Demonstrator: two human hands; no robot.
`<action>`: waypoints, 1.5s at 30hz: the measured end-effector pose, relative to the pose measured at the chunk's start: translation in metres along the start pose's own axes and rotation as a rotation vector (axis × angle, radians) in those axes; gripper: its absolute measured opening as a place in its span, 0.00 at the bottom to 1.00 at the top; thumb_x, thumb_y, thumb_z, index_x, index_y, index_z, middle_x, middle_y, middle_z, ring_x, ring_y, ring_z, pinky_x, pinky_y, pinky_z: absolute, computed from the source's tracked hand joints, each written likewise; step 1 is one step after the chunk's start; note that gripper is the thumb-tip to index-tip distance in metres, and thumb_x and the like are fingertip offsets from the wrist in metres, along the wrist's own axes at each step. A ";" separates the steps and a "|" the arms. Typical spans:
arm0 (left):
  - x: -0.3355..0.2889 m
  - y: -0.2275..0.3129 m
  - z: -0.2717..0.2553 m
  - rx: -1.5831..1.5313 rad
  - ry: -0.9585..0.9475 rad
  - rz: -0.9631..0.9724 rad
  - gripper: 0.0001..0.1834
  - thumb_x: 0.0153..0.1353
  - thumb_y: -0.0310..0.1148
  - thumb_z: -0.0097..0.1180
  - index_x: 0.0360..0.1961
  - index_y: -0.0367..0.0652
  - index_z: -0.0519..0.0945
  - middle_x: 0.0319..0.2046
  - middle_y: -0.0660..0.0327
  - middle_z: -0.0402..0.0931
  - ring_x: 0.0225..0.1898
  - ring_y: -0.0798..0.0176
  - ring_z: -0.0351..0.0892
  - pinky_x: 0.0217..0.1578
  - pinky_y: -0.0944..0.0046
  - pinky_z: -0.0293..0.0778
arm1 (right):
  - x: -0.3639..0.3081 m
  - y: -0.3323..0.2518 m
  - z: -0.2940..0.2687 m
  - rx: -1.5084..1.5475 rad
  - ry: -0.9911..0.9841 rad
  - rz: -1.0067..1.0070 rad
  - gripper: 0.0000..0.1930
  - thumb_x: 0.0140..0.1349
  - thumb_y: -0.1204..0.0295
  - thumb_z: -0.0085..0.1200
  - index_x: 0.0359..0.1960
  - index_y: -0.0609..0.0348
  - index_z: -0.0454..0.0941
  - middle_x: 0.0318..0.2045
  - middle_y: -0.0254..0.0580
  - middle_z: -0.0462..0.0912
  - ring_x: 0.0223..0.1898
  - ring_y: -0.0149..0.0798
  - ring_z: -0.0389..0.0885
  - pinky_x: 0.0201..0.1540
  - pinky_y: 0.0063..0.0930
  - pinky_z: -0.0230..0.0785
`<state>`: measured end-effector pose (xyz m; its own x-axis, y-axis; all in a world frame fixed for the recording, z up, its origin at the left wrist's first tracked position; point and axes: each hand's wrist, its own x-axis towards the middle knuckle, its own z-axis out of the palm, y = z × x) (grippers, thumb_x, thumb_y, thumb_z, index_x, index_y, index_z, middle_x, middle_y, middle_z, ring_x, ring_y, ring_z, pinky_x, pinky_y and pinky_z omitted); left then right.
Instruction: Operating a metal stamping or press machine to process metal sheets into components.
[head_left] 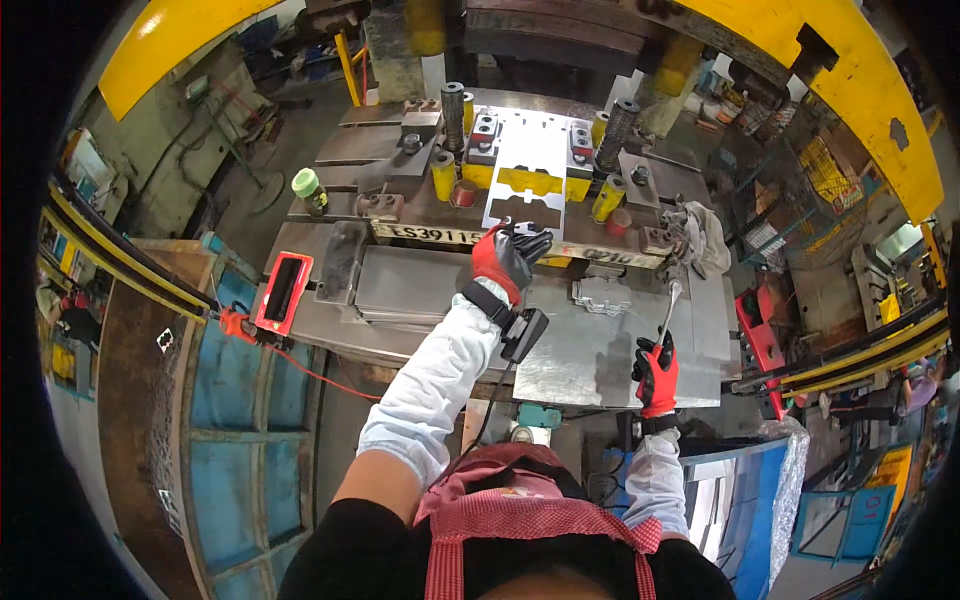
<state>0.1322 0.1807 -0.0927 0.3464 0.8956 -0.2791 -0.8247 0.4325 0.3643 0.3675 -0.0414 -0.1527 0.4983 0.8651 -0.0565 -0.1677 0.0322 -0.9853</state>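
A bright flat metal sheet with cut-out openings [530,150] lies over the die in the middle. My left hand [510,262], in a red and black glove, is at its near edge, its fingers closed on that edge as far as I can see. My right hand [656,378], gloved alike, is closed around a slim metal rod-like tool [672,305] that points away from me. To the left of the tool, a small cut metal piece [602,295] lies on the smooth metal plate [560,350].
Stacked flat sheets [405,285] lie left of the plate. Guide posts [453,115] and yellow blocks [443,177] stand around the die. A red-framed device [284,292], a green-capped bottle [308,188] and a grey rag [702,240] sit at the sides. Yellow-black bars [860,355] flank the table.
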 end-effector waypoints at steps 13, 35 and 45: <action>0.018 -0.021 -0.006 -0.045 -0.074 0.200 0.21 0.61 0.40 0.39 0.41 0.27 0.67 0.39 0.41 0.70 0.44 0.44 0.71 0.48 0.55 0.69 | 0.038 0.082 -0.047 0.330 0.047 0.327 0.24 0.56 0.45 0.35 0.14 0.51 0.61 0.07 0.33 0.61 0.07 0.37 0.60 0.07 0.28 0.52; 0.012 -0.016 0.010 -0.098 0.051 0.101 0.18 0.60 0.38 0.40 0.36 0.30 0.68 0.35 0.44 0.72 0.41 0.44 0.73 0.46 0.53 0.71 | 0.027 0.061 -0.030 0.317 0.201 0.197 0.09 0.55 0.66 0.44 0.27 0.50 0.57 0.13 0.38 0.67 0.09 0.38 0.66 0.07 0.30 0.58; 0.014 -0.015 0.010 -0.112 0.068 0.071 0.18 0.60 0.41 0.41 0.34 0.32 0.69 0.34 0.45 0.71 0.38 0.44 0.73 0.44 0.52 0.71 | 0.028 0.064 -0.033 0.360 0.247 0.200 0.10 0.55 0.67 0.45 0.35 0.50 0.59 0.16 0.40 0.70 0.09 0.38 0.67 0.07 0.30 0.60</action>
<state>0.1542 0.1879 -0.0939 0.2571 0.9128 -0.3174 -0.8922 0.3504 0.2850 0.3991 -0.0316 -0.2224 0.6062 0.7288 -0.3184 -0.5428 0.0865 -0.8354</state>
